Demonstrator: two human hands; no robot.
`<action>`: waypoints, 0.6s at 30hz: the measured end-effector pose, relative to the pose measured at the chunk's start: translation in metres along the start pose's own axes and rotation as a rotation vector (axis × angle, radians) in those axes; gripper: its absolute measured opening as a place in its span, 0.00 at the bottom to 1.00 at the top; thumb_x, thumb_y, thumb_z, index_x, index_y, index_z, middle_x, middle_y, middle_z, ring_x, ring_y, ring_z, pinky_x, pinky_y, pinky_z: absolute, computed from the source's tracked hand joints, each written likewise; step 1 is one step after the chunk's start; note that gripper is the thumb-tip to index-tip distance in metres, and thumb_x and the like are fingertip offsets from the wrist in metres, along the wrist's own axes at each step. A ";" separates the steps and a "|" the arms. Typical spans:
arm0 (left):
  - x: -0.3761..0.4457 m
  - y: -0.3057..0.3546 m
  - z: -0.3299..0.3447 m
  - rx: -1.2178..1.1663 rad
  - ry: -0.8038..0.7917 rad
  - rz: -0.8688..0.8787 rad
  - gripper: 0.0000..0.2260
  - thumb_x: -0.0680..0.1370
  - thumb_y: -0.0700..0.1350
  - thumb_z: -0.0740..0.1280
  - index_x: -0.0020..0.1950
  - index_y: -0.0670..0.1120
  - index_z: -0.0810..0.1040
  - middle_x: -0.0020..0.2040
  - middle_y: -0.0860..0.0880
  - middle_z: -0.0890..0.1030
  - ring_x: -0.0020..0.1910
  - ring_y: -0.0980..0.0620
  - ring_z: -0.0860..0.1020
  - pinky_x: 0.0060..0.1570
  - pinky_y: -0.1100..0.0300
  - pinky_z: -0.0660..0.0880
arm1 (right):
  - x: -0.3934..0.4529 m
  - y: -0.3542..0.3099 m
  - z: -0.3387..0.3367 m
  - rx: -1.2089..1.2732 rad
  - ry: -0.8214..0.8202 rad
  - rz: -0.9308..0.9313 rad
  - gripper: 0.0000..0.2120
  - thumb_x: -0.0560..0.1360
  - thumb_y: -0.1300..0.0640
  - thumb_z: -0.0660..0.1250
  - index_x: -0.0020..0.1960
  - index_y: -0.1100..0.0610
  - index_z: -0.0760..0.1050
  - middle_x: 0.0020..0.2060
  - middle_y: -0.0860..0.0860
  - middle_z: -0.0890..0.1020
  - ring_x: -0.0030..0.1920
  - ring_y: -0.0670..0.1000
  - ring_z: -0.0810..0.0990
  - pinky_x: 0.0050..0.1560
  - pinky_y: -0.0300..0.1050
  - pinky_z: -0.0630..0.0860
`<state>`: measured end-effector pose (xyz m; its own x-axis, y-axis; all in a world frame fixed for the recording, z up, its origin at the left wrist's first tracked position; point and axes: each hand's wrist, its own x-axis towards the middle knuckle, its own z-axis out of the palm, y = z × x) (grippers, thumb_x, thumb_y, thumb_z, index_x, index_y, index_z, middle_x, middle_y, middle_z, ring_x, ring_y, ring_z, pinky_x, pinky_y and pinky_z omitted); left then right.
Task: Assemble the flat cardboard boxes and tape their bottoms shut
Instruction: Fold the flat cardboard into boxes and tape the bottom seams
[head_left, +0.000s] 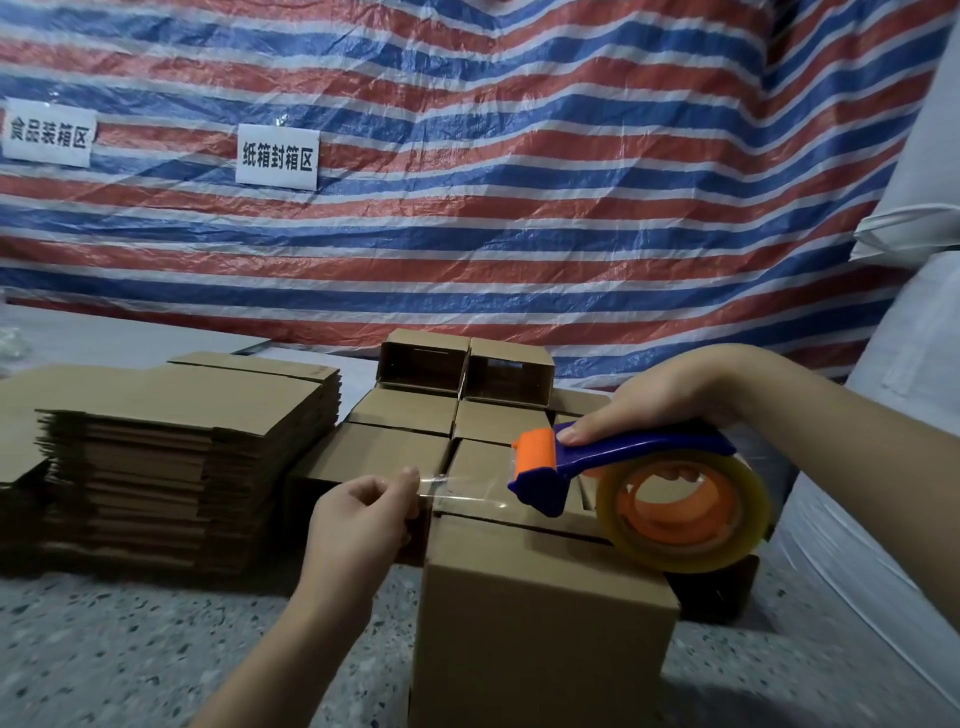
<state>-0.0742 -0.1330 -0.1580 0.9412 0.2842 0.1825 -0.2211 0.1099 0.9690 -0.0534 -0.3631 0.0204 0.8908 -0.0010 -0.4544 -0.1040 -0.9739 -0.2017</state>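
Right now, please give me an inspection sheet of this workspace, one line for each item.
Surface: speckled grey floor.
Job's things: assembled box in front; flat cardboard stack at left; finished boxes behind, two lying open-side forward.
Clutter: nothing seen.
Hands: right hand grips the tape dispenser; left hand pinches the clear tape end pulled from it, above the box.
Cables: nothing seen.
Surroundings: striped tarp with two paper signs; white sacks at right.
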 end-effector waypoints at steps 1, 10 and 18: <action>0.000 -0.002 -0.001 0.012 -0.002 -0.003 0.16 0.78 0.46 0.70 0.31 0.42 0.80 0.27 0.50 0.78 0.25 0.59 0.75 0.28 0.64 0.74 | 0.000 -0.002 0.000 -0.012 -0.006 -0.002 0.37 0.57 0.29 0.70 0.56 0.54 0.76 0.34 0.50 0.86 0.32 0.47 0.85 0.32 0.38 0.79; -0.001 -0.013 -0.008 0.056 -0.007 -0.043 0.14 0.78 0.47 0.69 0.35 0.40 0.80 0.25 0.52 0.77 0.24 0.59 0.73 0.33 0.58 0.73 | 0.007 -0.014 -0.001 -0.083 -0.060 0.020 0.35 0.60 0.29 0.69 0.56 0.54 0.76 0.34 0.50 0.86 0.33 0.47 0.84 0.33 0.38 0.80; -0.002 -0.023 -0.009 0.092 -0.033 -0.053 0.15 0.79 0.47 0.69 0.36 0.39 0.79 0.26 0.50 0.75 0.26 0.55 0.72 0.31 0.59 0.71 | 0.010 -0.017 -0.001 -0.107 -0.087 0.030 0.35 0.59 0.30 0.69 0.56 0.54 0.77 0.34 0.50 0.86 0.32 0.47 0.84 0.33 0.39 0.80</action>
<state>-0.0737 -0.1280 -0.1823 0.9593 0.2484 0.1343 -0.1476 0.0358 0.9884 -0.0419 -0.3468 0.0201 0.8457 -0.0150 -0.5335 -0.0777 -0.9924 -0.0952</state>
